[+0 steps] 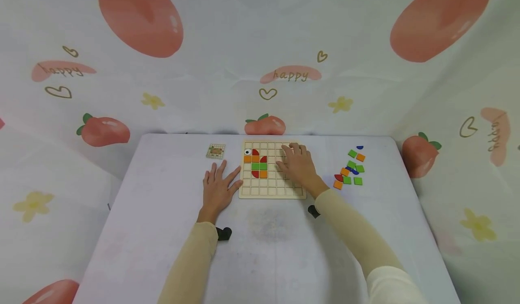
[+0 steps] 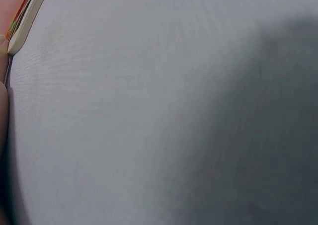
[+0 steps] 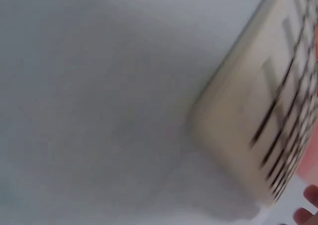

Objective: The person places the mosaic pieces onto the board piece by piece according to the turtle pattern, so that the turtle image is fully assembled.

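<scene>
A wooden grid board lies flat on the table. On its left half sit an eye tile, orange squares, green squares and red quarter-round tiles. My left hand rests on the table with fingers spread, thumb and forefinger right at the board's left edge. Over the right half of the board reaches my right hand, fingers loosely extended and apart, with no tile showing in them. The right wrist view catches the board's corner and a few fingertips.
Right of the board lie loose green tiles, orange tiles, a red tile and blue tiles. A small pattern card is beyond my left hand. Black wrist pieces show beside both sleeves.
</scene>
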Demonstrator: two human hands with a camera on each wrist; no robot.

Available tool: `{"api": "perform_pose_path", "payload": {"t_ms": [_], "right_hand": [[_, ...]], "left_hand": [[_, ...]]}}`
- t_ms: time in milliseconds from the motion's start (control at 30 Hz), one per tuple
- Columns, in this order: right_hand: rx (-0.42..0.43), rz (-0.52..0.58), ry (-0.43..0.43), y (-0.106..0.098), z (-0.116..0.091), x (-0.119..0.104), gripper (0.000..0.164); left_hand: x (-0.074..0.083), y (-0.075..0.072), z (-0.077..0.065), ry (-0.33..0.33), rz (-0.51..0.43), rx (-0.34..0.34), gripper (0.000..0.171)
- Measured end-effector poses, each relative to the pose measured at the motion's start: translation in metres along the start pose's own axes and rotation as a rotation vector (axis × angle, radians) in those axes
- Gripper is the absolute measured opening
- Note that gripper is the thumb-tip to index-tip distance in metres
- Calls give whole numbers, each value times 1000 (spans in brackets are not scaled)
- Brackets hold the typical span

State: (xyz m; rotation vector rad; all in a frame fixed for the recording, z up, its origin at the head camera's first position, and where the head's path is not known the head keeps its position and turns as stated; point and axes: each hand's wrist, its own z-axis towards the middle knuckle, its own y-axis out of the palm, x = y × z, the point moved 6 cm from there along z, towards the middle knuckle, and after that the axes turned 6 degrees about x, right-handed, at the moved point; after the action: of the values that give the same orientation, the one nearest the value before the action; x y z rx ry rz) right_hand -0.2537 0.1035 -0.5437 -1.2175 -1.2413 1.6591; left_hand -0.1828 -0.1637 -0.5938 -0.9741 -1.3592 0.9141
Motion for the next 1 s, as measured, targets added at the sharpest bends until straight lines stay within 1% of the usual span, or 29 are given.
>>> {"api": "perform_pose_path", "payload": {"t_ms": [200, 333, 500, 633, 767, 1000], "right_hand": [[-61, -90, 26, -1, -10, 30, 79], [-60, -115, 51, -6, -15, 48, 85], [-63, -136, 105, -8, -20, 74, 87], [-87, -141, 167, -6, -24, 99, 89], [-110, -142, 208, -9, -29, 119, 89], [-130, -59, 256, -22, -38, 149, 91]], "left_hand": [[-1, -1, 0, 6, 0, 10, 60], [-3, -1, 1, 9, 7, 18, 59], [-3, 0, 1, 12, 2, 9, 59], [-1, 0, 0, 11, 2, -2, 59], [-1, -1, -1, 8, -9, 2, 59], [-3, 2, 0, 7, -2, -2, 60]]}}
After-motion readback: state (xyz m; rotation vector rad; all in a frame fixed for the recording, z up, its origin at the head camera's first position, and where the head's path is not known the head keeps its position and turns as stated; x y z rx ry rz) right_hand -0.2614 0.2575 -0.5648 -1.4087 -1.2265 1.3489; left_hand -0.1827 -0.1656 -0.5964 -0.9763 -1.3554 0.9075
